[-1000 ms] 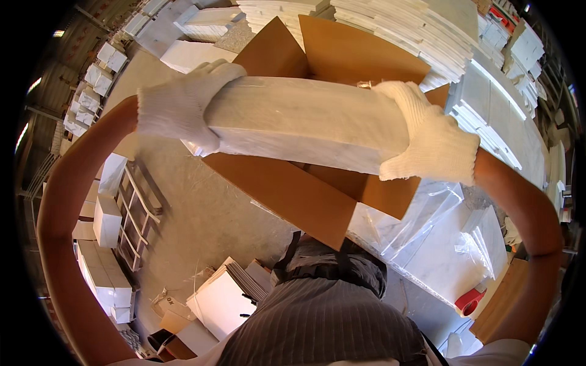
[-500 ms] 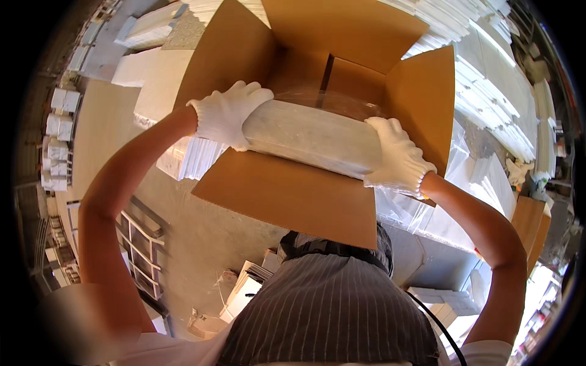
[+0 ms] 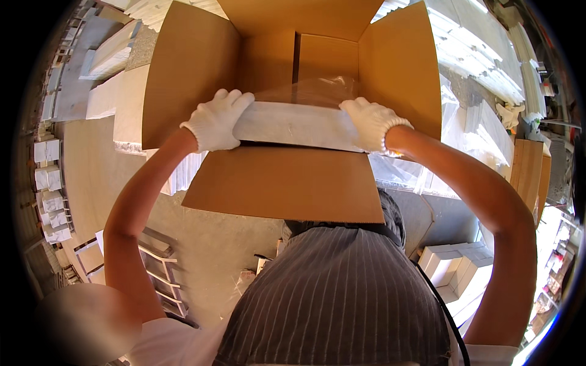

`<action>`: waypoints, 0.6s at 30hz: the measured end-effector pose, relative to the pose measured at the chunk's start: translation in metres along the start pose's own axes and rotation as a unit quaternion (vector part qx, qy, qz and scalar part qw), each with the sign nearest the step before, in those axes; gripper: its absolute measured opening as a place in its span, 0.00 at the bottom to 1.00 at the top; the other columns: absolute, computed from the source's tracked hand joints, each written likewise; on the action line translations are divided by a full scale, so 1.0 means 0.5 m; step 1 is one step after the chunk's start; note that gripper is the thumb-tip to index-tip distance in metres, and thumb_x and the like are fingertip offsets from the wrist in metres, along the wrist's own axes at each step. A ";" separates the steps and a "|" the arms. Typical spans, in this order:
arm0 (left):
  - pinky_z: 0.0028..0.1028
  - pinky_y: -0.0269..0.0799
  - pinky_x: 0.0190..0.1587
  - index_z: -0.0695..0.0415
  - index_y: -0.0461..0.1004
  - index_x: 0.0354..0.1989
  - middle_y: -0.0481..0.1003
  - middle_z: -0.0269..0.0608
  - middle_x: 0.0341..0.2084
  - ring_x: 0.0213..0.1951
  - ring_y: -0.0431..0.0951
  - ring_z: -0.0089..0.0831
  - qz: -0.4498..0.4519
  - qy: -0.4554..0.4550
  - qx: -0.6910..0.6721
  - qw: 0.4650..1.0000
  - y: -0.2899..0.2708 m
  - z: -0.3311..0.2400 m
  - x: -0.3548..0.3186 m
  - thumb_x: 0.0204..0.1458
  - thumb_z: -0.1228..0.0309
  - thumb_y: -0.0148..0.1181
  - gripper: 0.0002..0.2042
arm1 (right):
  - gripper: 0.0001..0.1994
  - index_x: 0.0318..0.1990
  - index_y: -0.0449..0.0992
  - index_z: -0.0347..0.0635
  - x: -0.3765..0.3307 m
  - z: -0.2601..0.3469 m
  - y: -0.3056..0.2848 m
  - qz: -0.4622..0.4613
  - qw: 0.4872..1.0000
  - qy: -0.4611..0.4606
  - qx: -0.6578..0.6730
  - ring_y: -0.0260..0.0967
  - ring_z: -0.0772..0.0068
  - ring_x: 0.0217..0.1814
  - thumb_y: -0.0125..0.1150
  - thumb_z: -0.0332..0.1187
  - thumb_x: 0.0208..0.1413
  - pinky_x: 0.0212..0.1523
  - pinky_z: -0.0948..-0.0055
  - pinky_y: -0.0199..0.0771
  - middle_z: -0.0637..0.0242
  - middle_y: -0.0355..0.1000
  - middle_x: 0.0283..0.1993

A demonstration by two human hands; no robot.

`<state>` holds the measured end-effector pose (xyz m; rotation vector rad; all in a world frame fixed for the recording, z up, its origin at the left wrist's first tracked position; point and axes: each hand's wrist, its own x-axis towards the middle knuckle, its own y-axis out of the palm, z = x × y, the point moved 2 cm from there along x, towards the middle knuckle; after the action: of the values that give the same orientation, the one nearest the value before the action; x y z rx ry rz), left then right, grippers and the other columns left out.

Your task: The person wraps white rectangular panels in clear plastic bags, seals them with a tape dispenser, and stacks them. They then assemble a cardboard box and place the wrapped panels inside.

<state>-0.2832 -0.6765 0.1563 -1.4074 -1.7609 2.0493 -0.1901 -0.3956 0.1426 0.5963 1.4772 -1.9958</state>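
A long whitish block in clear plastic wrap point(image 3: 293, 124) lies level across the near side of an open brown cardboard box point(image 3: 268, 61). My left hand point(image 3: 220, 120), in a white knit glove, grips the block's left end. The right end is held by my right hand point(image 3: 371, 125), gloved the same way. Both hands have their fingers closed over the block's ends, thumbs hidden. Loose clear plastic film point(image 3: 326, 90) rises behind the block inside the box. The near flap point(image 3: 284, 183) folds out toward my striped apron. What lies under the block is hidden.
White stacked boards point(image 3: 470, 55) lie to the right behind the box, and more pale slabs point(image 3: 116, 49) to the left. A metal rack point(image 3: 162, 262) stands at lower left on the concrete floor. White open cartons point(image 3: 458, 268) sit at lower right.
Both hands have brought the block from a tilt to nearly level and lower into the box's near side. The box appears farther up and left in view.
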 end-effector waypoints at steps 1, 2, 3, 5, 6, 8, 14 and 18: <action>0.44 0.75 0.51 0.53 0.57 0.62 0.64 0.44 0.52 0.57 0.65 0.46 0.004 0.010 0.020 1.000 0.023 0.009 0.002 0.39 0.68 0.68 0.37 | 0.35 0.63 0.61 0.44 0.013 0.002 0.003 0.037 0.999 -0.007 -0.014 0.65 0.43 0.62 0.70 0.35 0.46 0.58 0.53 0.72 0.50 0.63 0.61; 0.44 0.75 0.51 0.53 0.57 0.61 0.65 0.44 0.53 0.57 0.65 0.46 0.002 0.018 0.046 0.999 0.026 0.021 0.006 0.40 0.68 0.68 0.36 | 0.31 0.61 0.64 0.42 0.008 0.015 0.005 0.011 0.998 -0.027 -0.061 0.69 0.43 0.59 0.67 0.36 0.49 0.57 0.54 0.73 0.47 0.66 0.59; 0.47 0.74 0.50 0.52 0.57 0.61 0.64 0.45 0.55 0.58 0.66 0.48 0.008 0.021 0.049 0.999 0.035 0.026 0.004 0.43 0.68 0.67 0.35 | 0.29 0.61 0.65 0.42 0.010 0.005 0.021 0.005 0.997 -0.034 -0.070 0.68 0.44 0.60 0.65 0.36 0.51 0.57 0.53 0.73 0.47 0.66 0.59; 0.51 0.69 0.56 0.53 0.59 0.59 0.68 0.44 0.53 0.56 0.68 0.47 0.075 0.010 0.005 0.997 -0.011 0.014 0.002 0.44 0.65 0.67 0.32 | 0.28 0.61 0.65 0.43 -0.005 0.007 -0.006 0.005 0.996 -0.073 -0.046 0.68 0.44 0.61 0.64 0.39 0.53 0.57 0.53 0.72 0.46 0.66 0.60; 0.51 0.65 0.59 0.53 0.61 0.59 0.71 0.44 0.50 0.55 0.69 0.46 0.064 0.031 0.061 0.996 -0.013 0.020 0.004 0.46 0.63 0.66 0.31 | 0.29 0.63 0.64 0.44 -0.012 0.013 -0.016 0.024 0.996 -0.069 -0.050 0.67 0.44 0.62 0.63 0.41 0.54 0.58 0.53 0.71 0.47 0.66 0.61; 0.50 0.54 0.65 0.54 0.70 0.54 0.78 0.42 0.39 0.54 0.71 0.43 -0.011 0.071 0.187 0.980 -0.034 0.020 0.003 0.50 0.56 0.62 0.24 | 0.32 0.66 0.61 0.45 -0.037 0.019 -0.037 0.018 0.995 -0.080 -0.062 0.67 0.45 0.63 0.60 0.46 0.57 0.60 0.54 0.70 0.49 0.66 0.63; 0.40 0.73 0.48 0.53 0.78 0.48 0.79 0.43 0.41 0.43 0.79 0.44 -0.005 0.027 -0.068 0.997 0.016 -0.026 0.099 0.57 0.43 0.50 0.26 | 0.28 0.65 0.65 0.42 -0.127 0.017 -0.090 -0.232 0.951 -0.161 0.124 0.69 0.48 0.62 0.58 0.44 0.61 0.61 0.56 0.69 0.51 0.69 0.61; 0.38 0.71 0.51 0.52 0.77 0.52 0.79 0.43 0.44 0.48 0.78 0.44 0.058 -0.068 -0.178 0.980 0.024 -0.021 0.099 0.58 0.39 0.45 0.30 | 0.22 0.62 0.70 0.36 -0.211 -0.054 -0.082 -0.393 0.818 -0.135 0.397 0.73 0.65 0.59 0.61 0.30 0.61 0.60 0.68 0.71 0.56 0.73 0.60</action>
<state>-0.2985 -0.6431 0.1198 -1.5217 -2.2458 1.9998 -0.1406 -0.3410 0.2327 -0.0683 0.6736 -3.2127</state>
